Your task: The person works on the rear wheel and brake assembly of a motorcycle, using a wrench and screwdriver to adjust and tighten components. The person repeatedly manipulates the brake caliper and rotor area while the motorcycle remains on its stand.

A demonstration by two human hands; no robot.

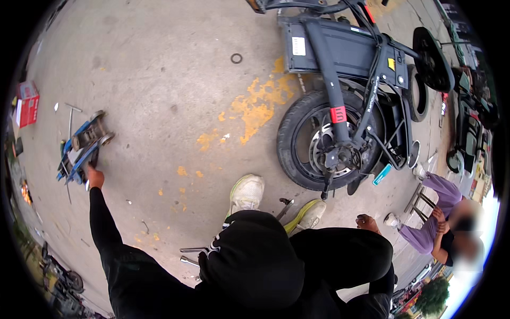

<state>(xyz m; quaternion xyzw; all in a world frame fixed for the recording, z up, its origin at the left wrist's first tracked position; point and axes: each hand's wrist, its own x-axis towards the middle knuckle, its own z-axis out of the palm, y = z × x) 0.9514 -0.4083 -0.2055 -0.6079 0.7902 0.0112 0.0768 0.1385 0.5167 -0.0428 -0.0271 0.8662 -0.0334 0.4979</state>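
My left arm stretches far out to the left. My left hand (95,177) is at the near edge of a blue wheeled metal rack (79,149) lying on the ground, its fingers closed at a dark part; what they hold is hidden. A T-handled wrench (70,119) and other thin tools stick out of the rack. Beyond my right knee, my right hand (367,223) shows only in part, fingers loosely bent and apart, with nothing seen in them. Ahead on the right is a dark electric bike (345,64), its spoked wheel (329,143) with a brake disc nearest me.
Wrenches (194,250) lie beside my left leg, and another tool (285,209) between my shoes. A black ring (236,58) is on the concrete ahead. Far left stands a red box (27,103). At right, a person in purple trousers (425,236) sits near a loose tire (418,95).
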